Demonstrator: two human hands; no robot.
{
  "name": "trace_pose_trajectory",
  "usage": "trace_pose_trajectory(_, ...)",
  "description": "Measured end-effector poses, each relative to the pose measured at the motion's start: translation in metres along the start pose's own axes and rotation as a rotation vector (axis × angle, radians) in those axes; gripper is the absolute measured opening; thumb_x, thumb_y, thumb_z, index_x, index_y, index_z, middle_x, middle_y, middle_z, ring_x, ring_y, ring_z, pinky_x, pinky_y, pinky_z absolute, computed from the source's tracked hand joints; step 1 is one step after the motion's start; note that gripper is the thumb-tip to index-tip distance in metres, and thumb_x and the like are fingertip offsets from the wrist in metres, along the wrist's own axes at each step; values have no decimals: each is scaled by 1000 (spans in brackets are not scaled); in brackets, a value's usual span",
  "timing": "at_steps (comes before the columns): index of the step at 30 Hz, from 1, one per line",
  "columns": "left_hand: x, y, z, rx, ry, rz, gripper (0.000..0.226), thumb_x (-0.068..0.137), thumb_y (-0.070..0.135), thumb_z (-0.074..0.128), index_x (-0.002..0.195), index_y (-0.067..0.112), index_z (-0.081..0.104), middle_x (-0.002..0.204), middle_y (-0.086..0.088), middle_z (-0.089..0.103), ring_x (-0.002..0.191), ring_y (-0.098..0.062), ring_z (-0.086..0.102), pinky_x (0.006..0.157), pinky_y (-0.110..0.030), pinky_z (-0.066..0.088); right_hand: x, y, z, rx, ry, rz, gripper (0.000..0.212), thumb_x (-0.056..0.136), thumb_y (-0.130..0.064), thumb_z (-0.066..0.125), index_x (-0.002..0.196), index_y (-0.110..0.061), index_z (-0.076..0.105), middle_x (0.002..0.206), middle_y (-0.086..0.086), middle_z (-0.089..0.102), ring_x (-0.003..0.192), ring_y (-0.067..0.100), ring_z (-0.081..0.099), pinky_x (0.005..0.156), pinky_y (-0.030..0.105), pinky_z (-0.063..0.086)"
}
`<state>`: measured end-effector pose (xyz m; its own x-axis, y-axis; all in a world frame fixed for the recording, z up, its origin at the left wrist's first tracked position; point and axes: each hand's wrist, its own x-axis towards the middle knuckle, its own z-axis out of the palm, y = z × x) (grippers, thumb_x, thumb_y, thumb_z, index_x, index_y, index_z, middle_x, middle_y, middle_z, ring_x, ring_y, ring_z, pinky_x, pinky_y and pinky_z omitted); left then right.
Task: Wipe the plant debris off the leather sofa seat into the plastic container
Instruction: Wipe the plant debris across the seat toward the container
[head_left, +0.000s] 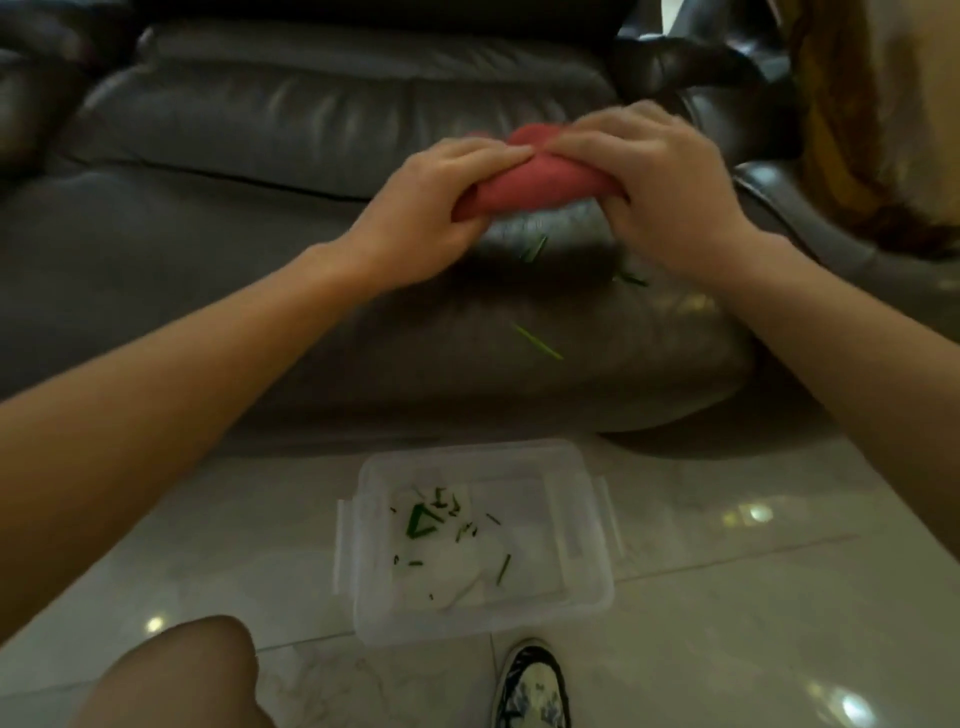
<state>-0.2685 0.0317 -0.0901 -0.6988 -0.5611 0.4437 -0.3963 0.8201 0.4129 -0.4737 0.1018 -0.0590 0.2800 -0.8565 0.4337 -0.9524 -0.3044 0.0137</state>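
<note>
Both hands, left hand (415, 208) and right hand (670, 197), grip a red cloth (524, 182) above a leather sofa seat (260, 260) strewn with green plant debris (537, 342); a plastic container (582, 519) sits below.

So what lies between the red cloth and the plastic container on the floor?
In the head view, green plant debris lies on the sofa seat below the red cloth; then the seat's front edge and bare floor tile before the plastic container.

Dim, soft-blurred, glare on floor (753, 514)

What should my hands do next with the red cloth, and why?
Probably sweep the red cloth, held by the left hand and right hand, toward the seat edge: green debris lies on the sofa seat above the plastic container.
</note>
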Motion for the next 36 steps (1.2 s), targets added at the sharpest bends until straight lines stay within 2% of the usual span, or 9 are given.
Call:
trace_pose_trajectory(2,15,-9,9,-48,-77,-87,57,76,-2,59,131,9,50,132,-14,55,123,-24,49,104,-22,32,8,16,14,38,-159,76,44,82,-12,45,124,-20,56,122,13,63,110,38,56,93,47,46)
trace_pose_trajectory(4,21,-12,21,-74,-76,-132,58,72,-7,58,128,10,54,130,-12,57,124,-22,50,107,-24,32,6,25,29,113,-263,150,53,79,1,45,127,-19,55,128,13,60,118,35,54,99,45,44)
trace_pose_trajectory(7,22,-13,33,-91,-11,-141,55,74,-5,58,124,14,58,128,-8,60,122,-19,52,109,-29,35,-6,27,40,155,-235,177,54,79,4,45,128,-19,54,132,9,59,123,30,52,104,41,42)
trace_pose_trajectory(10,12,-8,36,-82,-23,-91,53,72,-1,60,122,15,60,127,-9,62,121,-21,54,108,-34,39,-23,23,40,152,-171,170,50,80,2,48,125,-20,56,130,6,61,122,26,53,100,37,41)
trace_pose_trajectory(17,-26,21,39,-23,-56,35,52,69,0,62,119,16,63,123,-10,65,119,-24,57,105,-33,39,-72,-4,23,121,-95,191,47,77,2,52,119,-20,61,124,6,65,116,25,59,95,40,50)
trace_pose_trajectory(21,-54,35,41,35,-24,101,44,72,7,63,115,15,65,117,-8,69,113,-26,61,95,-42,49,-94,-28,17,124,-64,213,46,75,2,54,115,-19,64,121,5,67,111,25,62,90,37,52)
trace_pose_trajectory(26,-84,45,39,76,3,174,34,77,19,55,108,15,68,103,-4,73,98,-22,68,77,-35,55,-117,-56,11,132,-68,186,43,75,-2,53,113,-18,64,115,4,68,103,25,65,82,34,55)
trace_pose_trajectory(30,-105,47,43,94,23,224,30,77,16,61,105,13,69,100,-5,74,94,-22,69,80,-33,55,-130,-71,9,129,-118,170,42,78,-11,44,115,-18,63,115,3,68,101,26,66,75,38,58)
trace_pose_trajectory(36,-132,48,48,83,3,246,28,81,18,60,107,10,69,102,-7,73,97,-24,68,85,-38,55,-148,-87,17,89,-194,145,39,77,-5,61,113,-19,63,116,4,68,103,26,66,69,38,60)
